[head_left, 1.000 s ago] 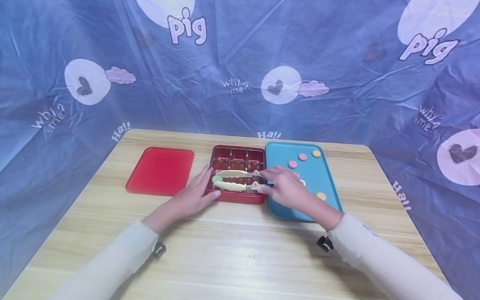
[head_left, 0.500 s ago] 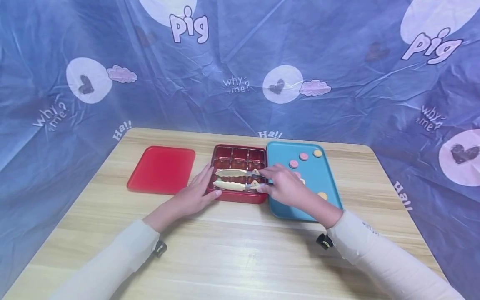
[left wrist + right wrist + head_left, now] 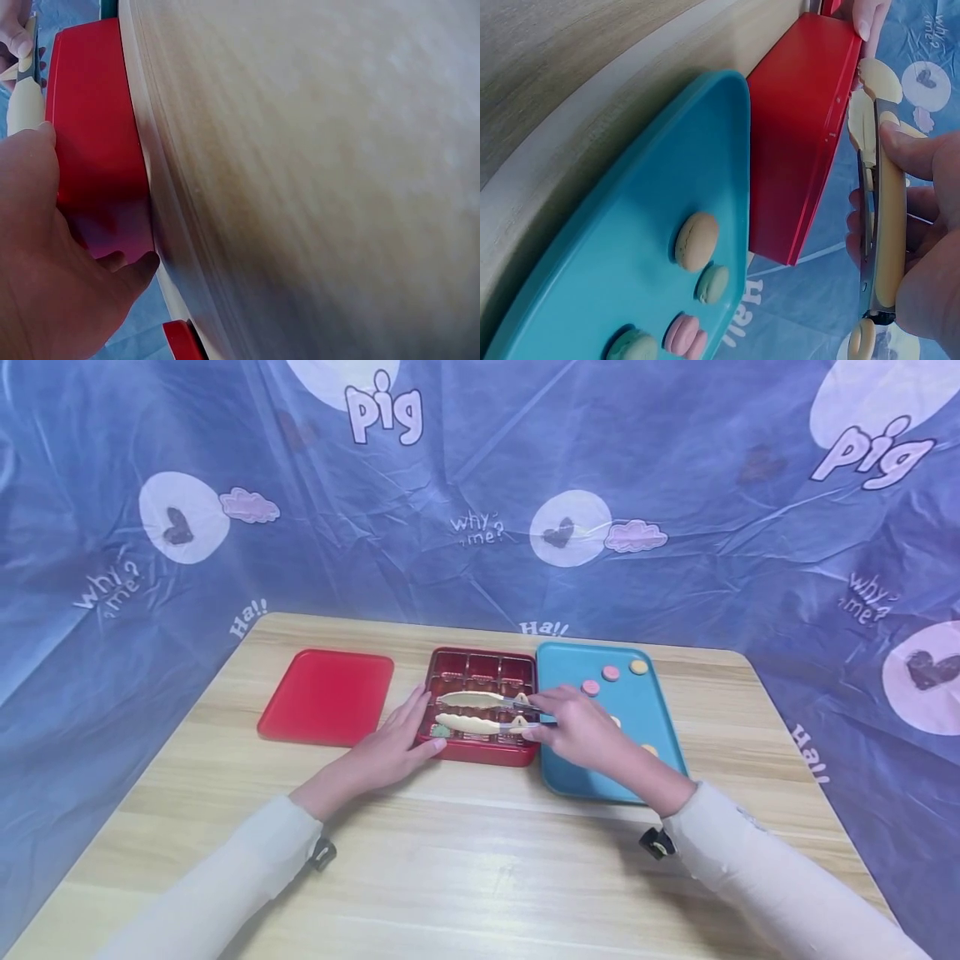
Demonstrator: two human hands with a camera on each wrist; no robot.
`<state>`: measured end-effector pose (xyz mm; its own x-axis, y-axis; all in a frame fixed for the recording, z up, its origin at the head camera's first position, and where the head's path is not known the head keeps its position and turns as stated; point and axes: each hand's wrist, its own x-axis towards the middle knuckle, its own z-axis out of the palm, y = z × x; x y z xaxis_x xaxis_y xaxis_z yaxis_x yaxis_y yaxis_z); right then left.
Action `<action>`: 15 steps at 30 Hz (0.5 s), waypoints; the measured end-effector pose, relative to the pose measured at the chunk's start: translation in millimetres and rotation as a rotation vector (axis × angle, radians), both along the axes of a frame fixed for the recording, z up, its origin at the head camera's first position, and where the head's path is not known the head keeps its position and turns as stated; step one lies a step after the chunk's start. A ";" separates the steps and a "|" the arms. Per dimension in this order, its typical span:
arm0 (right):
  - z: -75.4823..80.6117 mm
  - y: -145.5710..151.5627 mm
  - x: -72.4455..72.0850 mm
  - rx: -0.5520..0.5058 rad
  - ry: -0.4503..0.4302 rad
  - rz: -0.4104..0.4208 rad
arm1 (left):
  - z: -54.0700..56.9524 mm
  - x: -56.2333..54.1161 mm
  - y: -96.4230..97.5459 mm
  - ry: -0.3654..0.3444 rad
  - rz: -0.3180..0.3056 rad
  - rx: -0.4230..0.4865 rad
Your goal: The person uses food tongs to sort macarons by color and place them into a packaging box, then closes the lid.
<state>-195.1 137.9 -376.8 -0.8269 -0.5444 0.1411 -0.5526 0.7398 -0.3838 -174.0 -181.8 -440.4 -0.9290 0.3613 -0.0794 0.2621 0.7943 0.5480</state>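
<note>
In the head view a red box (image 3: 480,757) with a divided tray sits mid-table. A green macaron (image 3: 440,731) lies in its front left compartment. My left hand (image 3: 386,754) touches the box's left side, fingers straight along it and thumb at the front rim, seen closer as the left hand (image 3: 52,247) in the left wrist view. My right hand (image 3: 581,727) holds tongs (image 3: 472,724) with cream tips over the box. The tips are spread with nothing between them. In the right wrist view the right hand (image 3: 930,217) grips the tongs' handle (image 3: 889,217).
A blue tray (image 3: 585,783) right of the box bears several macarons, among them a pink macaron (image 3: 611,673), a yellow macaron (image 3: 638,667) and a pale green macaron (image 3: 713,283). A red lid (image 3: 330,697) lies left of the box. Patterned blue cloth (image 3: 420,568) hangs behind the table.
The green macaron was between the tong tips over the box; now it lies in the front left compartment. The tips have let go and shifted slightly right and back. My left hand stays put.
</note>
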 end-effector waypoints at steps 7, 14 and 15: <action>2.3 15.2 -0.2 -0.024 0.007 -0.028 | -0.3 0.4 0.0 0.002 0.000 -0.011; 8.6 44.2 5.2 -0.042 0.001 -0.092 | -1.1 -0.4 -0.1 0.001 -0.002 -0.006; 9.6 49.9 5.8 -0.051 0.011 -0.100 | -1.1 -0.6 0.0 0.002 -0.001 -0.005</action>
<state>-189.3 187.8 -367.2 -0.8751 -0.4509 0.1757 -0.4811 0.7713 -0.4167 -174.6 -181.8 -441.5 -0.9290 0.3616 -0.0795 0.2637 0.7970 0.5433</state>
